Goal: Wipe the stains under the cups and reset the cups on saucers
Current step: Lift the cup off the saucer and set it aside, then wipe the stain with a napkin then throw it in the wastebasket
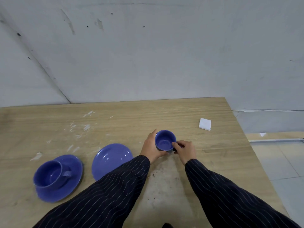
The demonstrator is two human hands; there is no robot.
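Observation:
A blue cup (165,141) stands upright near the middle of the wooden table (148,116). My left hand (150,147) wraps around its left side and my right hand (185,150) pinches its handle on the right. An empty blue saucer (111,157) lies just left of my left forearm, partly hidden by the sleeve. At the far left a second blue cup (49,174) sits on its own saucer (65,188). A folded white tissue (205,124) lies toward the table's right rear.
White smears (85,127) mark the table's left rear part. A greyish stained patch (166,176) spreads between my forearms. The table's right edge drops to a tiled floor (283,162). A grey wall stands behind.

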